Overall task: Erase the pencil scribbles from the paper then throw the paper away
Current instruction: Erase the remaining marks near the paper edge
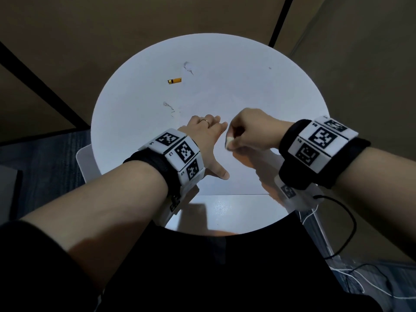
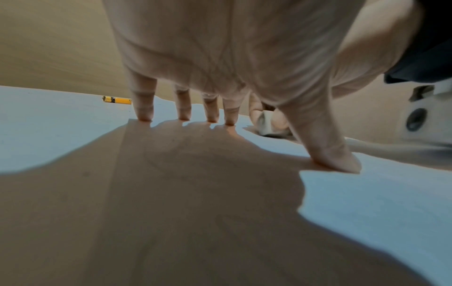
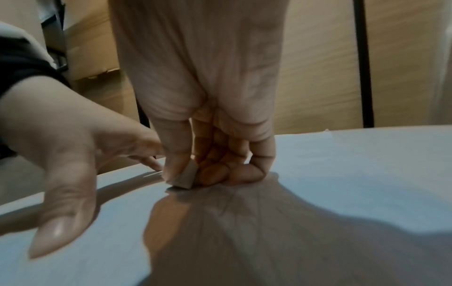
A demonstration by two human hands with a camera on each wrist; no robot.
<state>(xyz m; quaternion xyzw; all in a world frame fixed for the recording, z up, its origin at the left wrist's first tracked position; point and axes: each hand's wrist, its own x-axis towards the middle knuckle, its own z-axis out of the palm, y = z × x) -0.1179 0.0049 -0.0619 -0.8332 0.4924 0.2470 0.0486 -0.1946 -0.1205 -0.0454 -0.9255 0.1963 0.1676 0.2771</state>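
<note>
left hand point(image 1: 208, 140): fingers spread flat, pinning paper point(image 1: 245, 95) to tabletop point(image 1: 117, 113) | right hand point(image 1: 252, 129): fingers curled, pinching eraser point(image 1: 229, 142) down to rub

The paper point(image 1: 236, 91) is nearly the same white as the round tabletop point(image 1: 126, 104), so its far and side edges cannot be traced in the head view. The eraser point(image 3: 187, 177) is mostly covered by the right hand point(image 1: 249, 129); only one corner shows. Both wrist views are blurred. The pencil scribbles point(image 1: 170, 108) are too faint to read. The yellow stub point(image 1: 174, 81) near the tabletop's far left edge is too small to identify.
</note>
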